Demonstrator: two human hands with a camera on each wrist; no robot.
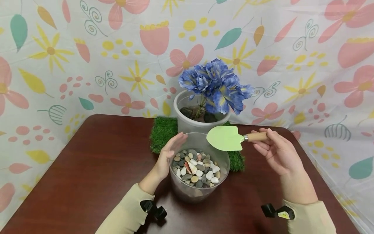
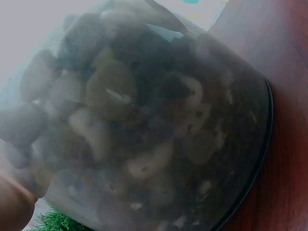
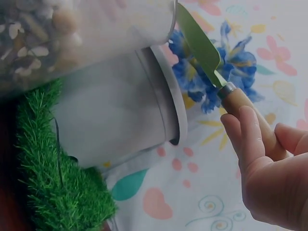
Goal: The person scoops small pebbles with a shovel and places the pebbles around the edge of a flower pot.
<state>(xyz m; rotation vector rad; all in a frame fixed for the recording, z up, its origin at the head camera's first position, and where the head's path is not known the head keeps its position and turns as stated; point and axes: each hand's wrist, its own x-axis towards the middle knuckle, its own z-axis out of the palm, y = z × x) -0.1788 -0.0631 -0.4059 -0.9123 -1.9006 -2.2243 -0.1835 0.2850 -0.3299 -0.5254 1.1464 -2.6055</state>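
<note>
A clear plastic tub point(image 1: 198, 191) filled with pebbles point(image 1: 200, 167) and a seashell point(image 1: 190, 166) stands on the table. My left hand point(image 1: 163, 159) rests against the tub's left side, its fingers straight along the wall and the thumb at the rim. In the left wrist view the pebbles show through the tub's wall point(image 2: 144, 125). My right hand point(image 1: 277, 151) holds a small trowel by its wooden handle point(image 1: 257, 136), fingers and thumb round it. Its light green blade point(image 1: 224, 138) hovers level over the tub's back right rim, with nothing on it.
Behind the tub a white flowerpot point(image 1: 187, 125) with blue flowers point(image 1: 216, 84) stands on a green artificial grass mat point(image 1: 163, 135). The dark wooden table point(image 1: 102, 169) backs onto a flower-patterned cloth point(image 1: 122, 48). Black cameras are strapped to both sleeves.
</note>
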